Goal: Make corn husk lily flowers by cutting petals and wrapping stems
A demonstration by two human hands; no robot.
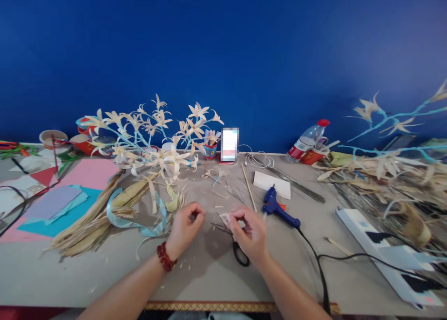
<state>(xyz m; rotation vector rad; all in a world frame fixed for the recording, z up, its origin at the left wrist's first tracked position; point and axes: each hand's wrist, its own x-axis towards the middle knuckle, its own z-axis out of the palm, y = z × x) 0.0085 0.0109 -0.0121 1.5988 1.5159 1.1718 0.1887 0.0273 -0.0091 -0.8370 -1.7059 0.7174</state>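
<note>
My left hand, with a red bead bracelet at the wrist, is held above the table with thumb and forefinger pinched together; what they hold, if anything, is too small to make out. To its right, my right hand pinches a small pale strip that looks like dried husk. Scissors with black handles lie on the table beneath my right hand, partly covered by it. A blue glue gun rests to the right of that hand. Light-blue ribbon curls left of my left hand.
Pale husk flowers on blue stems stand at the back left. Dried husks and coloured paper lie left. Rightward are a white power strip, cables, thin wires, a bottle and more flower branches.
</note>
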